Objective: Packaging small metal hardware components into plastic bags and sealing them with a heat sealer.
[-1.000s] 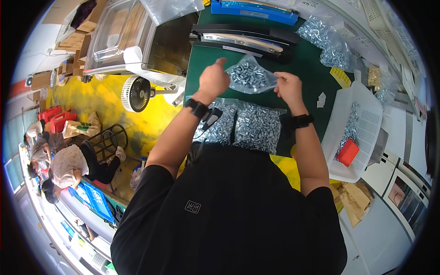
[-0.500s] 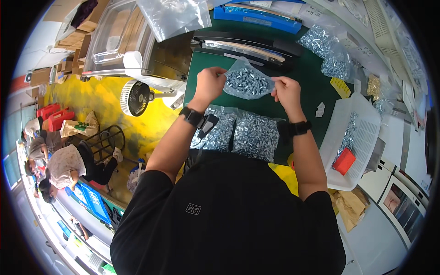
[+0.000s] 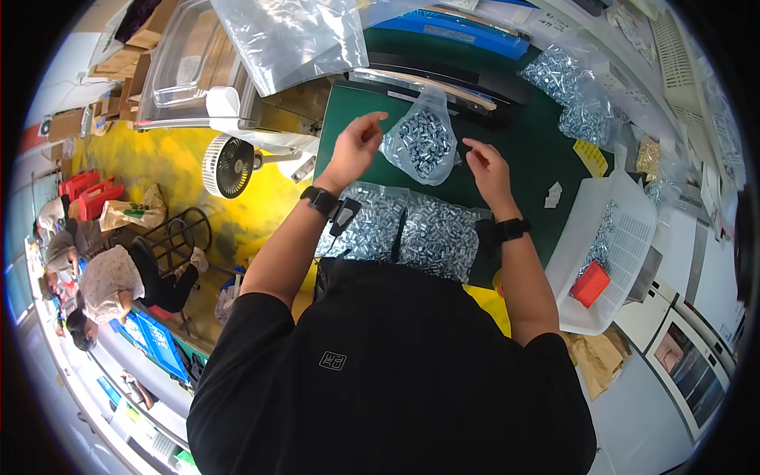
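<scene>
While raised over the green counter [image 3: 522, 150], left hand [image 3: 356, 146] and right hand [image 3: 487, 168] flank bag of screws [image 3: 423, 142], fingers apart; fan [image 3: 228, 165] at nine o'clock.

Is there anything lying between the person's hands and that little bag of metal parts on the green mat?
Nothing visible. The small clear bag of metal parts lies on the green mat between the left hand and the right hand. Both hands are open and close beside it; only bare mat shows in the gaps.

Five bags of metal parts [image 3: 426, 142], one white tray [image 3: 625, 237], one fan [image 3: 227, 165].
</scene>
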Available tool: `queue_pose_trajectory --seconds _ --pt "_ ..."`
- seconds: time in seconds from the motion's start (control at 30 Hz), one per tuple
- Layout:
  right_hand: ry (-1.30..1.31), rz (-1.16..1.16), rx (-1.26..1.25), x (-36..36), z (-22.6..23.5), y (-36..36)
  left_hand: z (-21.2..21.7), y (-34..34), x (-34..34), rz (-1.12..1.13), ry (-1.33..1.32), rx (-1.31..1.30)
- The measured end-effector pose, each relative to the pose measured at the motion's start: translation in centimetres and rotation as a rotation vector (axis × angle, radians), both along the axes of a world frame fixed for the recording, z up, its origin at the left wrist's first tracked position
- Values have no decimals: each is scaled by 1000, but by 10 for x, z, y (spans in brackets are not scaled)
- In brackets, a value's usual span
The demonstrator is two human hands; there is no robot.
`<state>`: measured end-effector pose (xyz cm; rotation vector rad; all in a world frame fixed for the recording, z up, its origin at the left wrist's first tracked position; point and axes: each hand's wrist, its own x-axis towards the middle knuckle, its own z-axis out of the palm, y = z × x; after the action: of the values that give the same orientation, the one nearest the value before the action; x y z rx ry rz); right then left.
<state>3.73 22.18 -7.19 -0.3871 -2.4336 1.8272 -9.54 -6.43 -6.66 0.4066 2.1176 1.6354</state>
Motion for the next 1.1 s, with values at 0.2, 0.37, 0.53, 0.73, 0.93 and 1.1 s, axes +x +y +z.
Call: queue_pose_trajectory --seconds 0.2,0.37,0.53,0.73,0.93,1.1 --pt "114 105 208 -18 9 -15 2 27 14 -100 373 -54" --pt "236 104 163 -31 -23 -5 -20 34 2 -42 229 56" --pt "-76 -86 -288 -5 -58 25 -66 -6 -7 242 -216 303" --pt "-229 -181 -623 -6 -75 30 -74 -1 -11 186 -432 230" --pt "-131 -253 -522 -14 -52 10 -57 16 -5 326 -365 268" --pt "-61 -267 -474 -11 -46 5 -59 19 1 338 -301 261"
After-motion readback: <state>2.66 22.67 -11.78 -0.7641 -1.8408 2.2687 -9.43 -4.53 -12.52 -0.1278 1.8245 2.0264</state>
